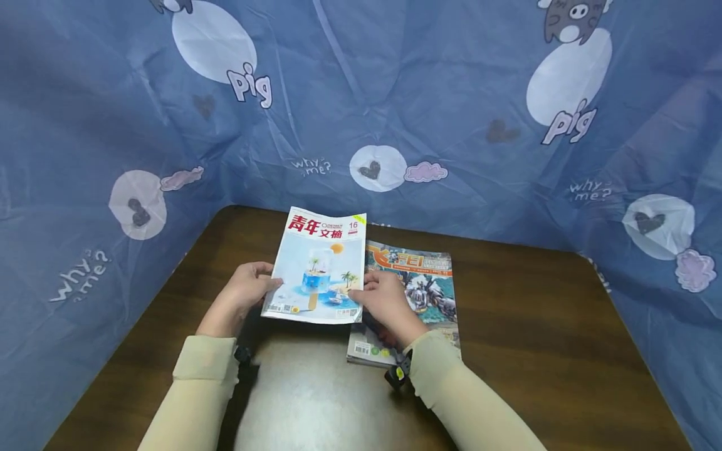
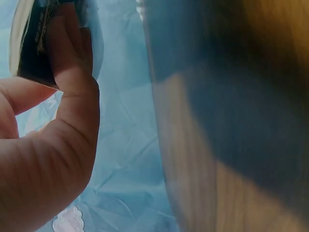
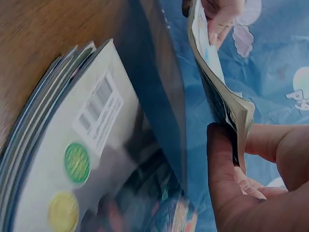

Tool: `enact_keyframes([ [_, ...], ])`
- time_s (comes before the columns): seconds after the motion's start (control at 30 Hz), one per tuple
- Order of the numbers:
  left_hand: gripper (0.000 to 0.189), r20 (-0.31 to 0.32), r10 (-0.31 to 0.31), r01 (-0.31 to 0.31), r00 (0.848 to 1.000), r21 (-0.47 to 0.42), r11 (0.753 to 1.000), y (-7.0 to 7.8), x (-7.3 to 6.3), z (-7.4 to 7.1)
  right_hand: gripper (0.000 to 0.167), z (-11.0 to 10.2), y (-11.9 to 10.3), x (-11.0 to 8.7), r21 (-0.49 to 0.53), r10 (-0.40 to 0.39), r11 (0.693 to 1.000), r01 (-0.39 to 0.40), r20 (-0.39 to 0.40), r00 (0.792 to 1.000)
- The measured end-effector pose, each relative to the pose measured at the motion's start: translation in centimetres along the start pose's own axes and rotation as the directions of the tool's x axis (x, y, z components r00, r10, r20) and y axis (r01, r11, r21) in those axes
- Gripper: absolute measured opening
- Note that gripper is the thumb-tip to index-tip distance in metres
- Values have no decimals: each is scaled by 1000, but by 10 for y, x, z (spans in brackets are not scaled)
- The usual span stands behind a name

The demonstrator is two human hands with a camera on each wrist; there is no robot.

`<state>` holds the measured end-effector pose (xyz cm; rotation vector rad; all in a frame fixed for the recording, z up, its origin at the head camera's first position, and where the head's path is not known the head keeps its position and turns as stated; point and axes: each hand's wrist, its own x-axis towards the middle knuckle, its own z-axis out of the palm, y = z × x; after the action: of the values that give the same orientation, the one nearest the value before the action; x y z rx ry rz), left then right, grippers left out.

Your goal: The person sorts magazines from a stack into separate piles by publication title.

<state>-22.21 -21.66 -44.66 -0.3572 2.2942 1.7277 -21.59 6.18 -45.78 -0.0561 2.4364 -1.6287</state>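
A white and light-blue magazine [image 1: 304, 257] with red title characters is held up over the table, its cover facing the head camera. My left hand [image 1: 239, 294] pinches its left edge, thumb on the cover and fingers behind. At the right edge my right hand [image 1: 389, 304] grips it the same way. The right wrist view shows the held magazine [image 3: 212, 72] edge-on, its pages bent at a corner. Below and to the right lies a stack of magazines [image 1: 434, 282]; its top one has an orange title and mechanical figures, partly hidden by the right hand and forearm.
The dark brown wooden table [image 1: 536, 338] has rounded far corners. A blue sheet [image 1: 451, 106] printed with pigs, hearts and words hangs around its back and sides. Several magazine spines line up in the stack [image 3: 53, 101] in the right wrist view.
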Motion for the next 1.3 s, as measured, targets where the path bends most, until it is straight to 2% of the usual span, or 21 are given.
enact_keyframes([
  [0.13,37,-13,-4,4,1000,30,1000,-5,6,-7,31,7,-3,7,-75,-11,997,11,-3,1000],
  [0.37,35,-81,46,-30,996,185,982,-11,17,-23,33,29,-15,25,-74,16,997,-13,34,999],
  [0.53,35,-112,44,-15,993,250,968,-11,22,-27,25,43,-19,36,-97,43,994,-43,0,999],
  [0.83,26,-160,69,-9,985,350,937,-18,32,-33,18,61,-16,54,-33,99,995,-99,2,995],
  [1.07,27,-166,68,4,984,398,917,-23,40,-40,20,68,-16,59,-34,132,991,-131,12,991],
  [1.3,35,-157,32,48,987,481,876,-26,45,-46,26,76,-13,63,-15,179,984,-179,17,984],
])
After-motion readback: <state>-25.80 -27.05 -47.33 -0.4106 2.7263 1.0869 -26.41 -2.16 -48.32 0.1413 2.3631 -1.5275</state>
